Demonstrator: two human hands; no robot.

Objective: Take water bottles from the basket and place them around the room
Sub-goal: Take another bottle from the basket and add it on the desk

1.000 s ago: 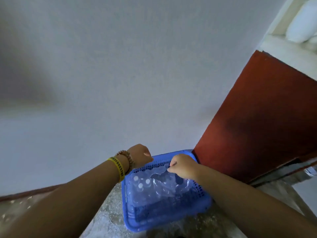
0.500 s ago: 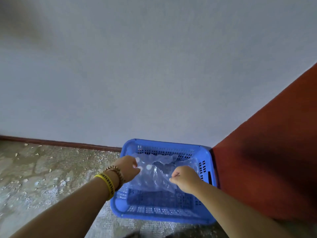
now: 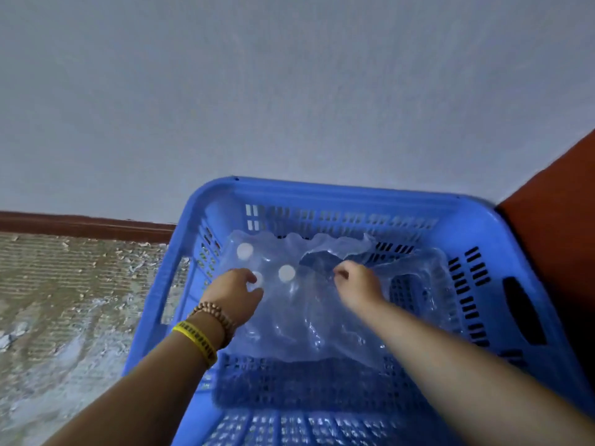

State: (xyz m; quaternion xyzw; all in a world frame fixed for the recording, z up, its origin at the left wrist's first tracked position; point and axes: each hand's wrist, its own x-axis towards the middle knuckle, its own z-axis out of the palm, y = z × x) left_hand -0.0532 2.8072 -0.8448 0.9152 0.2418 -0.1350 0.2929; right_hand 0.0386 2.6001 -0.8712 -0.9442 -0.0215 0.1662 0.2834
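A blue slotted plastic basket (image 3: pixel 351 194) sits on the floor against the wall. Inside it lies a pack of clear water bottles (image 3: pixel 306 313) wrapped in clear plastic film, with three white caps (image 3: pixel 286 273) showing at its left. My left hand (image 3: pixel 236 292), with a yellow band and a bead bracelet on its wrist, curls over one of the capped bottles. My right hand (image 3: pixel 359 286) pinches the torn film near the middle of the pack. The bottle bodies are hard to tell apart under the wrap.
A pale wall (image 3: pixel 289 91) rises right behind the basket. A dark red wooden panel (image 3: pixel 560 220) stands against the basket's right side. To the left is a worn speckled floor (image 3: pixel 64 300) with a red-brown skirting board (image 3: pixel 83 225).
The view has dropped much closer to the basket, which now fills the lower frame. Both hands have gone deeper inside, the left onto the capped bottles, the right onto the film.
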